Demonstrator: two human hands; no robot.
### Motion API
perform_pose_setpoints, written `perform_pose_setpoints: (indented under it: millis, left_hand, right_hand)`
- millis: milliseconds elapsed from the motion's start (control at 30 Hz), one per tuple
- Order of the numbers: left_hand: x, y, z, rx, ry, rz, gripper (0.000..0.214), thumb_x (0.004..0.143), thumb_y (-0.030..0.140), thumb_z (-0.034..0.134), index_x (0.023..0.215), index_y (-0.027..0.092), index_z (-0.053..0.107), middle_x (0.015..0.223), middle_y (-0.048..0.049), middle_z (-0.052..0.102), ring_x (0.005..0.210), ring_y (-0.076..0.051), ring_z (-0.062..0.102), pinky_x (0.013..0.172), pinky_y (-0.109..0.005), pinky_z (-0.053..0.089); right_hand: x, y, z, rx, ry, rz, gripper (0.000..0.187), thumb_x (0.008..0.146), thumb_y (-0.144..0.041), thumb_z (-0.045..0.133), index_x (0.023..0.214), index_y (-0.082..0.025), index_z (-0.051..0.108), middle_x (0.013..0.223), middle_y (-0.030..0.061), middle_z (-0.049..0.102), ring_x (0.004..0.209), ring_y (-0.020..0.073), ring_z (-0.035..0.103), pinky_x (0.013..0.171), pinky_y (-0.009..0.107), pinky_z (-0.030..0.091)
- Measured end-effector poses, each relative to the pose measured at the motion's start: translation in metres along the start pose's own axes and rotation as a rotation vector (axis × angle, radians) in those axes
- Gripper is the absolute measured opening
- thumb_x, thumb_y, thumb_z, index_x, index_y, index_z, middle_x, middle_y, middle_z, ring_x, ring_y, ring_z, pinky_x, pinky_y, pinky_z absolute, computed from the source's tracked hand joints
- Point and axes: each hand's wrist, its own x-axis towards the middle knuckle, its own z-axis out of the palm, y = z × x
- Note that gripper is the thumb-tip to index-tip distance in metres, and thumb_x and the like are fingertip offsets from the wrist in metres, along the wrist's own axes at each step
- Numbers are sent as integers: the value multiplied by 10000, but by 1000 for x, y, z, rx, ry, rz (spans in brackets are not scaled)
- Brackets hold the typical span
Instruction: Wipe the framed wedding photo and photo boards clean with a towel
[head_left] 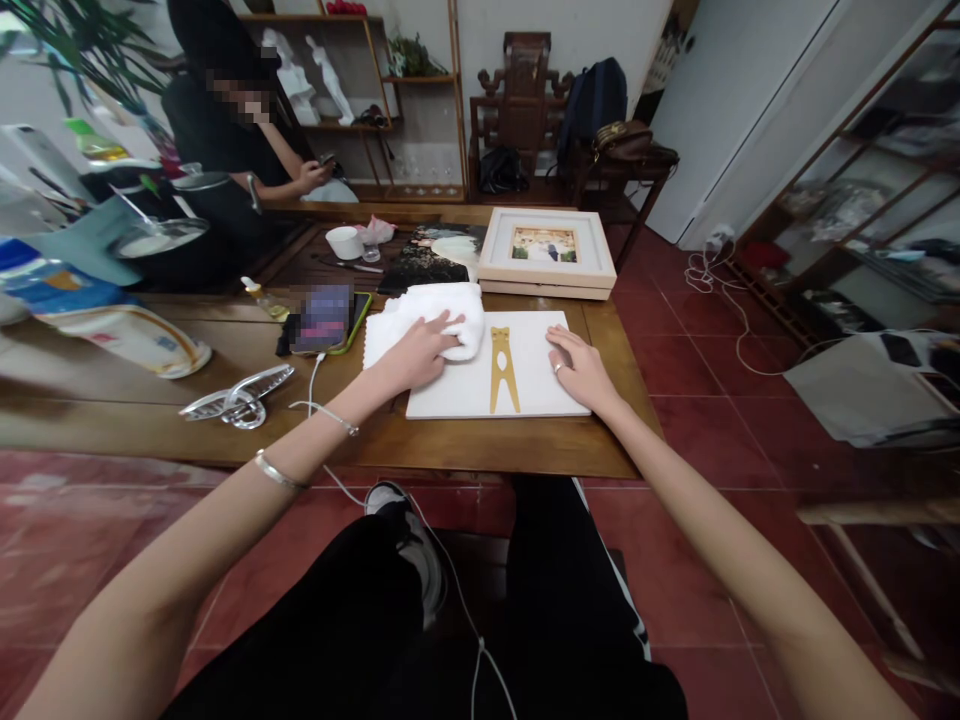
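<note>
A white panel with a gold clothespin-shaped piece lies flat on the wooden table in front of me. My left hand presses flat on a folded white towel resting on the panel's upper left part, fingers stretched out. My right hand lies open on the panel's right edge, a ring on one finger. Neither hand grips anything.
A framed photo and a dark print lie behind the panel. A phone with a cable, a metal hair clip, a small bottle and a white cup sit to the left. Another person sits at far left holding a phone.
</note>
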Motion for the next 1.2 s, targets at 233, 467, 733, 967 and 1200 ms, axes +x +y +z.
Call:
perform_pose_setpoints:
  millis: [233, 467, 733, 967, 1200]
  left_hand:
    - [-67, 57, -19, -36, -131, 118, 508, 675, -8, 399, 1035, 182, 703, 1495, -55, 439, 1400, -288, 363, 1076, -481, 395]
    - [-72, 52, -21, -121, -105, 177, 493, 632, 12, 454, 976, 230, 732, 1463, 0, 484, 1382, -255, 382, 1112, -438, 369]
    - [4, -1, 5, -2, -34, 76, 427, 799, 98, 462, 1184, 147, 638, 1605, -117, 174, 1479, -363, 52, 1115, -702, 64]
    - [-13, 22, 6, 19, -47, 147, 476, 766, 48, 446, 1196, 161, 613, 1600, -97, 192, 1481, -335, 88, 1131, -672, 114]
    - [-90, 78, 6, 7, -38, 245, 422, 668, 18, 495, 1007, 180, 688, 1609, -59, 153, 1480, -350, 54, 1150, -654, 117]
  right_hand:
    - [0, -2, 1, -16, 7, 2, 390, 834, -168, 486, 1181, -156, 662, 1337, 99, 606, 1331, 247, 478, 1157, 466, 335]
    - [0, -2, 1, -7, 15, 5, 388, 822, -161, 501, 1169, -192, 670, 1328, 69, 616, 1331, 254, 477, 1158, 491, 328]
    - [0, -2, 1, -28, 8, 0, 387, 834, -169, 488, 1178, -153, 663, 1335, 102, 607, 1330, 258, 479, 1158, 471, 335]
    - [0, -1, 1, -25, 11, -7, 386, 829, -168, 492, 1174, -190, 665, 1326, 70, 618, 1324, 253, 486, 1154, 488, 338]
    - [1, -1, 2, -27, 15, -9, 391, 815, -158, 500, 1167, -164, 670, 1325, 96, 615, 1323, 273, 485, 1157, 500, 329]
